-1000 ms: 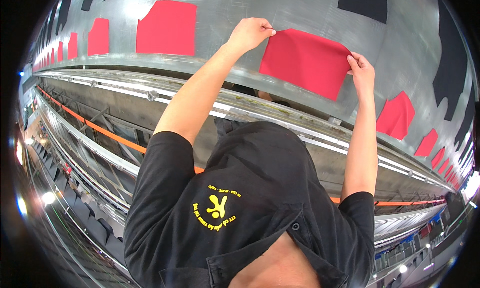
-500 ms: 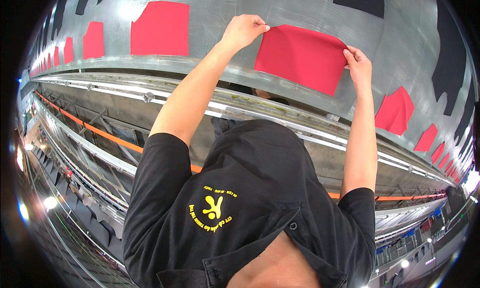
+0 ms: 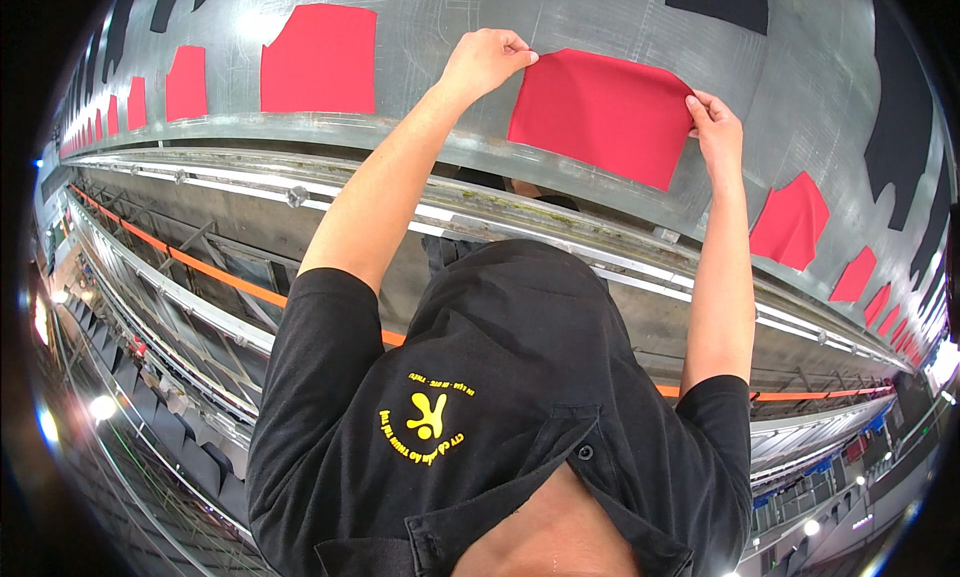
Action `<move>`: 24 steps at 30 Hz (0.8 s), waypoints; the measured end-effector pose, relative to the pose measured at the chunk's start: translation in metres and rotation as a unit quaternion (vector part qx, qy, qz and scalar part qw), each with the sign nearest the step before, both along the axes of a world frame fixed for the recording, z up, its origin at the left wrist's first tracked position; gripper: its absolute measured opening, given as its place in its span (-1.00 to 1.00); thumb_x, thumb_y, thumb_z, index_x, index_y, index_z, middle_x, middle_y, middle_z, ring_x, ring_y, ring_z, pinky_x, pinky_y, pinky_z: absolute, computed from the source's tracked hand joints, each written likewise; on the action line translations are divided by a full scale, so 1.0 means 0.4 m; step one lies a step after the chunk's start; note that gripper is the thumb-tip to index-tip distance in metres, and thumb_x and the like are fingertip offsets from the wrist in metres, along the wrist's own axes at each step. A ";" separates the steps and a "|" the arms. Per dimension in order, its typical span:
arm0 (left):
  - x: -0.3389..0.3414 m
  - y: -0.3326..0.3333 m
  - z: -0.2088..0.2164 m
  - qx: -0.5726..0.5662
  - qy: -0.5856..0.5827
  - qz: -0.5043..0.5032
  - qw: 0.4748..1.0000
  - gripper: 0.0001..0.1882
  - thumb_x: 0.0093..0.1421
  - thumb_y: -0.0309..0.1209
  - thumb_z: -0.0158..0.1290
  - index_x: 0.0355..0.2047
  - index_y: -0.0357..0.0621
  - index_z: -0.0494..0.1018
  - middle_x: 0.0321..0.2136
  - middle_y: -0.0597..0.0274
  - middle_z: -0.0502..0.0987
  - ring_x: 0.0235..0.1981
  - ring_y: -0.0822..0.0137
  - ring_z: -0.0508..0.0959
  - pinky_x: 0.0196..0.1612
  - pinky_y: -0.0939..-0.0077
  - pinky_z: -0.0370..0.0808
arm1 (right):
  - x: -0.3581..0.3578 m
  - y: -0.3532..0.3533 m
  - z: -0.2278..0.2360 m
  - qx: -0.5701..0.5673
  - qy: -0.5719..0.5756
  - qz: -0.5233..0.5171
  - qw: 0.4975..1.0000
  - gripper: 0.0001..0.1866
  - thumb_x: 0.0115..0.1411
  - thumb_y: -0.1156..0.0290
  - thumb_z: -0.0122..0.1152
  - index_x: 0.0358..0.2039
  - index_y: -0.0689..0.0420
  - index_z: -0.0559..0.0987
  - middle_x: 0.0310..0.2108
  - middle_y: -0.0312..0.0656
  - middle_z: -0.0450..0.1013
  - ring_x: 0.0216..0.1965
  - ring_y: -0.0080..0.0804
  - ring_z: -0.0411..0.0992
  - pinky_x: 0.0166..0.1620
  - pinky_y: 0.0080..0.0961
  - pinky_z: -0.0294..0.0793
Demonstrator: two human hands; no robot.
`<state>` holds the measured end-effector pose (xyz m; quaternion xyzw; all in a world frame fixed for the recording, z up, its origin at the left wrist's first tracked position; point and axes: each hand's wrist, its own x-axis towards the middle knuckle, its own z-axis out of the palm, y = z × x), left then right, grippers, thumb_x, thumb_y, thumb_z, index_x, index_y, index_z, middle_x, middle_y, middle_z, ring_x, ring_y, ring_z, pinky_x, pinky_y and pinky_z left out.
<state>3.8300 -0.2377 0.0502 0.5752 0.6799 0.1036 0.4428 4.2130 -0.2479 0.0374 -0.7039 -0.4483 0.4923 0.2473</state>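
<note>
A red cut fabric piece (image 3: 605, 122) lies on the grey metal-looking table (image 3: 450, 157), its far edge running between my two hands. My left hand (image 3: 490, 59) pinches the far left corner between thumb and fingers. At the far right corner, my right hand (image 3: 714, 127) grips the cloth, thumb on top. The fabric looks nearly flat, with slight ripples along the far edge. To the left, another red fabric piece (image 3: 320, 62) rests flat. On the right, a creased red piece (image 3: 792, 222) has raised folds.
Smaller-looking red pieces (image 3: 187, 84) continue in a row along the table toward both sides. Black fabric pieces (image 3: 718, 1) lie farther back and at the right (image 3: 897, 127). A metal rail (image 3: 400, 202) runs along the near edge, with an orange strip (image 3: 230, 273) below it.
The far edge of the held red fabric has become a little flatter and smoother. Both hands keep their grip, almost in the same place.
</note>
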 end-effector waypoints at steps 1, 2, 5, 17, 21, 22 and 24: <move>0.000 0.000 0.001 0.000 -0.003 0.001 1.000 -0.60 0.24 -0.07 0.27 -0.13 -0.15 0.69 -0.24 0.08 0.72 -0.14 0.21 0.70 -0.02 0.33 0.60 | 0.000 -0.001 -0.001 0.000 0.001 -0.002 1.000 -0.73 0.37 0.26 0.31 -0.03 0.13 0.71 -0.33 -0.39 0.63 -0.36 -0.69 0.53 -0.31 -0.64 0.51; 0.000 0.000 0.001 -0.002 -0.002 0.001 1.000 -0.60 0.24 -0.07 0.27 -0.13 -0.14 0.69 -0.24 0.08 0.72 -0.14 0.21 0.70 -0.02 0.33 0.60 | -0.001 0.000 0.000 -0.001 -0.002 -0.002 1.000 -0.73 0.37 0.26 0.31 -0.03 0.13 0.71 -0.33 -0.39 0.63 -0.37 -0.69 0.52 -0.31 -0.64 0.51; 0.000 0.000 0.001 -0.001 0.001 0.001 1.000 -0.60 0.23 -0.06 0.27 -0.15 -0.15 0.69 -0.24 0.09 0.72 -0.15 0.22 0.70 -0.03 0.33 0.60 | -0.004 -0.001 0.001 -0.001 -0.007 -0.004 1.000 -0.72 0.37 0.25 0.32 -0.03 0.14 0.71 -0.34 -0.39 0.63 -0.37 -0.70 0.52 -0.31 -0.64 0.51; 0.088 -0.103 -0.003 0.250 0.165 -0.150 0.942 -0.45 0.34 -0.06 0.14 0.21 -0.11 0.45 0.15 0.09 0.53 0.17 0.12 0.51 0.18 0.20 0.47 | -0.026 -0.010 0.014 0.009 -0.047 0.007 0.999 -0.66 0.34 0.20 0.35 -0.04 0.20 0.70 -0.30 -0.34 0.63 -0.31 -0.62 0.53 -0.24 -0.58 0.52; 0.135 -0.216 -0.058 0.318 0.166 -0.265 0.895 -0.20 0.39 0.17 -0.07 0.42 -0.15 0.22 0.44 0.01 0.19 0.46 0.04 0.16 0.48 0.04 0.07 | -0.033 -0.018 0.015 0.031 -0.096 0.011 0.995 -0.67 0.33 0.23 0.35 -0.04 0.22 0.70 -0.27 -0.28 0.66 -0.27 -0.57 0.56 -0.15 -0.55 0.54; 0.134 -0.234 -0.078 0.307 0.187 -0.286 0.888 -0.13 0.39 0.24 -0.13 0.47 -0.16 0.15 0.49 0.01 0.11 0.52 0.03 0.06 0.53 0.01 -0.05 | -0.042 -0.021 0.023 0.033 -0.110 0.010 0.993 -0.67 0.33 0.24 0.35 -0.04 0.22 0.70 -0.26 -0.26 0.67 -0.26 -0.56 0.57 -0.12 -0.54 0.54; 0.151 -0.242 -0.072 0.274 0.212 -0.288 0.893 -0.08 0.39 0.31 -0.23 0.50 -0.13 0.07 0.52 0.00 0.03 0.55 0.04 -0.04 0.55 0.02 -0.16 | -0.039 -0.030 0.029 0.053 -0.105 0.013 0.993 -0.69 0.33 0.26 0.34 -0.05 0.21 0.70 -0.25 -0.23 0.68 -0.23 -0.56 0.58 -0.10 -0.54 0.54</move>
